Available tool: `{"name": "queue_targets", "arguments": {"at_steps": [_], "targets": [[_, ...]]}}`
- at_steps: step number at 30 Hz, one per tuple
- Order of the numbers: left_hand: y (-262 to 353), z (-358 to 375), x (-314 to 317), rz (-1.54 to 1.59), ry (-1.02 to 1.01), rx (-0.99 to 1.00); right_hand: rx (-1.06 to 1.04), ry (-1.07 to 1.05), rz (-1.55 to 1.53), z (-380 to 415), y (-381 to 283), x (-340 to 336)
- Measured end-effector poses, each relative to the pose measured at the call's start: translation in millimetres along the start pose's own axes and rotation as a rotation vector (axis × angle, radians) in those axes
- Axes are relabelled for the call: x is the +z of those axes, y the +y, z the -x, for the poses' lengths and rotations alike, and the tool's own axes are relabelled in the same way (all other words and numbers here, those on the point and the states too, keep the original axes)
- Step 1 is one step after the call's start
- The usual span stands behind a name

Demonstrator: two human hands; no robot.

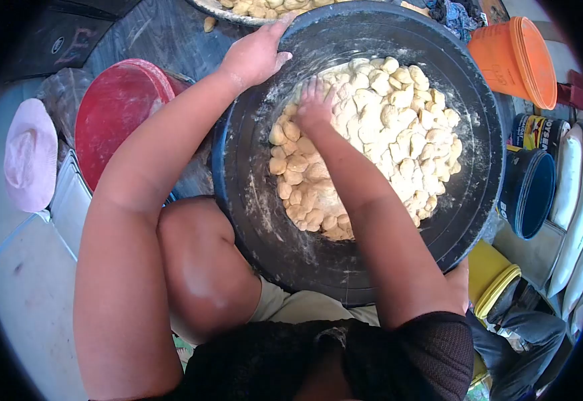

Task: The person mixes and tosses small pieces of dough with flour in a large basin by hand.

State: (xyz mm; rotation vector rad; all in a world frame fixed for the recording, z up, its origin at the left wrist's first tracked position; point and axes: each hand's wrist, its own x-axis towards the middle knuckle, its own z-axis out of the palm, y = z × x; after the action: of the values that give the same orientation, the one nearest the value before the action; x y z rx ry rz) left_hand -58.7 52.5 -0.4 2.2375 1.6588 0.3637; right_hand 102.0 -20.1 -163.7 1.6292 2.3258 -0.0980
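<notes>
A big round black tub (255,220) sits between my knees. Inside it lies a wide heap of pale, rounded dough pieces (398,127), dusted with white powder that looks like flour. My left hand (258,55) grips the tub's upper left rim, with the thumb over the inner side and the other fingers partly hidden. At the heap's upper left edge, my right hand (314,107) rests palm down on the pieces. Its fingers are stretched out and a little apart, holding nothing.
A red bucket (114,113) and pink hat (31,154) are at left. Another container (228,13) with similar pieces stands beyond the tub. On the right are an orange bucket (505,60), a dark blue bucket (528,194), a yellow bucket (495,277) and white sacks (575,207).
</notes>
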Motion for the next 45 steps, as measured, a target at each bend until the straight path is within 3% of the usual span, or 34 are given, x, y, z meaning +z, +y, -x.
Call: {"name": "queue_targets", "arguments": {"at_steps": [3, 7, 8, 11, 14, 17, 20, 22, 26, 29, 31, 32, 33, 35, 36, 40, 43, 45], "targets": [[5, 3, -5, -0.01, -0.045, -0.036, -0.107, 0.118, 0.196, 12, -29, 41], [21, 3, -18, 0.034, 0.049, -0.004, -0.379, -0.153, -0.209, 51, -21, 26], [18, 3, -15, 0.019, 0.015, -0.018, -0.418, -0.079, -0.264, 56, -17, 16], [9, 1, -6, -0.016, -0.058, -0.055, -0.788, -0.519, -0.518, 56, -9, -17], [10, 0, -9, -0.026, -0.076, -0.069, -0.828, -0.856, -0.956, 55, -14, -22], [19, 3, -18, -0.009, -0.091, -0.083, -0.369, -0.208, -0.563, 45, -13, -26], [38, 2, -36, 0.018, -0.106, -0.129, -0.244, 0.302, -0.347, 71, -44, 47], [18, -1, -16, -0.004, -0.079, -0.074, -0.492, -0.151, -0.501, 87, -43, 42], [7, -1, -7, 0.007, -0.033, -0.02, -0.808, -0.686, -0.727, 136, -26, -14], [7, -1, -6, 0.016, -0.038, -0.03, -0.825, -1.168, -0.846, 142, 2, -49], [5, -1, -4, 0.011, -0.033, -0.03, -0.58, -0.964, -0.942, 133, 39, -52], [6, -2, -5, 0.009, -0.04, -0.036, -0.439, -0.567, -0.971, 126, 60, -23], [7, -2, -7, 0.007, -0.049, -0.043, -0.271, -0.279, -0.845, 113, 82, -32], [8, -1, -7, -0.005, -0.047, -0.04, 0.117, 0.06, -0.347, 89, 114, -59], [7, -1, -5, -0.016, -0.032, -0.03, 0.24, 0.124, -0.256, 82, 127, -46], [10, -3, -6, -0.087, -0.051, -0.065, 0.147, 0.262, -0.421, 79, 154, 0], [8, -3, -5, -0.105, -0.061, -0.064, 0.312, 0.457, -0.732, 84, 156, 12], [11, -2, -5, -0.132, -0.038, -0.057, 0.454, 0.596, -1.217, 82, 161, 36]]}}
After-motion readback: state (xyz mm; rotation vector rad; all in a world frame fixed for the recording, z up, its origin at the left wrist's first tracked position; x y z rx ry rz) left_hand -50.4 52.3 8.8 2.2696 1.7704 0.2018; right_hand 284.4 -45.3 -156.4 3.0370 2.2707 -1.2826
